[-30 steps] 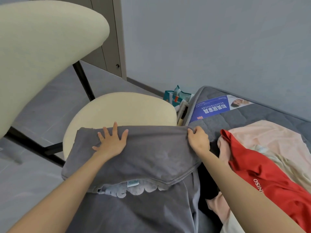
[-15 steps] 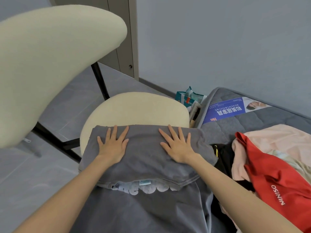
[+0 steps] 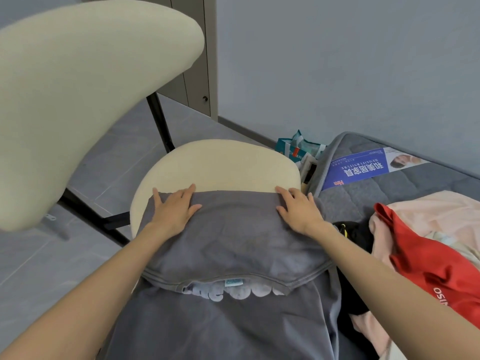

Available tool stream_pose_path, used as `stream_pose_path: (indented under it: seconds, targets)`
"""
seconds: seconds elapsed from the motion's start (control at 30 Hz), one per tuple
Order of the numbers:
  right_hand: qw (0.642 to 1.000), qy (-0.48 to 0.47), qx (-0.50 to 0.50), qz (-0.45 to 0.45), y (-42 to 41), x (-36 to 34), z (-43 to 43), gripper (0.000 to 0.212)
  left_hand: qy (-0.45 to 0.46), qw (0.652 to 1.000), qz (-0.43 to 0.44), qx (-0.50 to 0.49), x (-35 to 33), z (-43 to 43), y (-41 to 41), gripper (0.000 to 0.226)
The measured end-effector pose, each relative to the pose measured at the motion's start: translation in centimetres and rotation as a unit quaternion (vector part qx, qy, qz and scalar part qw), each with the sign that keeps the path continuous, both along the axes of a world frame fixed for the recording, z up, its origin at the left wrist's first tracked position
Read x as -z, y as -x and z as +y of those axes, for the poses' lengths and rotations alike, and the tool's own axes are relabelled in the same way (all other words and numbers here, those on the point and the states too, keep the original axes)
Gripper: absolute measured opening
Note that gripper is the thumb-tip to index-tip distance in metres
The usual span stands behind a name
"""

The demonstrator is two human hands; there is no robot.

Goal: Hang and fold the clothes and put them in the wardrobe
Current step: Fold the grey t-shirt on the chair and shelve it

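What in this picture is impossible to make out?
Head view:
Grey shirt: its folded-over flap covers most of the print.
Black garment: partly behind the right forearm.
Red shirt: lettering cut by the right edge.
Cabinet: chair back and top edge hide most.

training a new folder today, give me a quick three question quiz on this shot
1. True or false: the left hand and right hand both lie flat on the grey shirt.
2. The shirt's folded top rests on: A the cream chair seat, B the floor, C a shelf.
3. Fill in: the printed top lying over the pink garment is ____.
Key: 1 true; 2 A; 3 red.
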State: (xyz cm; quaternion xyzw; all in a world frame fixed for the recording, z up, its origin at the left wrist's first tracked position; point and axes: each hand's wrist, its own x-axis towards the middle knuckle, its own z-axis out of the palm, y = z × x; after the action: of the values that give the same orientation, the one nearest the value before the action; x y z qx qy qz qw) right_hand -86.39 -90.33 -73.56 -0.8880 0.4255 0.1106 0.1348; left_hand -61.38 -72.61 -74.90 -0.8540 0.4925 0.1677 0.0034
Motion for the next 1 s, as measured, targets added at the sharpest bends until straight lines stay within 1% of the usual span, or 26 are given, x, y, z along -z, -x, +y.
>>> stream_pose_path:
  seconds: [0.07,0.17,0.23,0.3,0.33,0.37,0.43,0.53,0.6,0.67,0.77,0.83,0.93,1.0]
  targets:
    - [0.999,-0.007,-0.009,0.046,-0.6,-0.9,-1.2,0.056,-0.006,0.999,0.006,0.034,-0.6,-0.2,-0.4,0.057]
    - [0.994,-0.061,-0.017,0.093,-1.1,-2.2,-2.6,0.055,-0.069,0.994,-0.023,0.085,-1.7,-0.5,-1.2,0.057]
    - [0.987,-0.089,-0.054,0.126,-1.4,-2.9,-2.8,0.046,-0.125,0.981,-0.07,0.128,-2.6,-1.1,-1.4,0.05]
    - [0.981,-0.07,-0.099,0.151,-1.7,-3.7,-2.8,0.034,-0.16,0.968,-0.105,0.163,-3.6,-1.7,-1.4,0.042]
    - [0.981,-0.045,-0.113,0.149,-2.0,-4.3,-2.9,0.029,-0.16,0.966,-0.115,0.169,-4.2,-2.1,-1.5,0.039]
    - [0.983,-0.013,-0.12,0.137,-2.3,-5.0,-3.1,0.025,-0.149,0.967,-0.127,0.164,-5.0,-2.4,-1.7,0.036]
    - [0.986,0.058,-0.118,0.098,-3.1,-6.9,-3.8,0.021,-0.097,0.973,-0.159,0.132,-7.1,-3.3,-2.4,0.03]
    - [0.985,0.149,-0.085,0.027,-4.3,-10.0,-5.4,0.026,0.0,0.976,-0.208,0.068,-10.6,-5.2,-3.8,0.019]
    - [0.98,0.186,-0.061,-0.026,-5.0,-11.8,-6.1,0.03,0.041,0.969,-0.238,0.045,-12.6,-6.6,-4.7,0.02]
    - [0.974,0.212,-0.04,-0.066,-5.6,-13.1,-6.4,0.033,0.075,0.961,-0.264,0.037,-14.1,-7.5,-5.4,0.025]
    - [0.966,0.238,-0.025,-0.096,-5.9,-13.5,-6.2,0.03,0.116,0.95,-0.287,0.039,-14.4,-7.4,-5.8,0.032]
    - [0.967,0.234,-0.031,-0.09,-5.6,-12.7,-5.4,0.025,0.127,0.948,-0.287,0.05,-13.5,-6.5,-5.7,0.032]
    - [0.974,0.206,-0.065,-0.064,-4.3,-10.8,-2.9,0.027,0.094,0.954,-0.278,0.067,-10.7,-4.1,-5.2,0.034]
    - [0.976,0.181,-0.107,-0.053,-3.2,-9.5,-0.9,0.029,0.083,0.963,-0.251,0.059,-8.3,-1.9,-4.8,0.039]
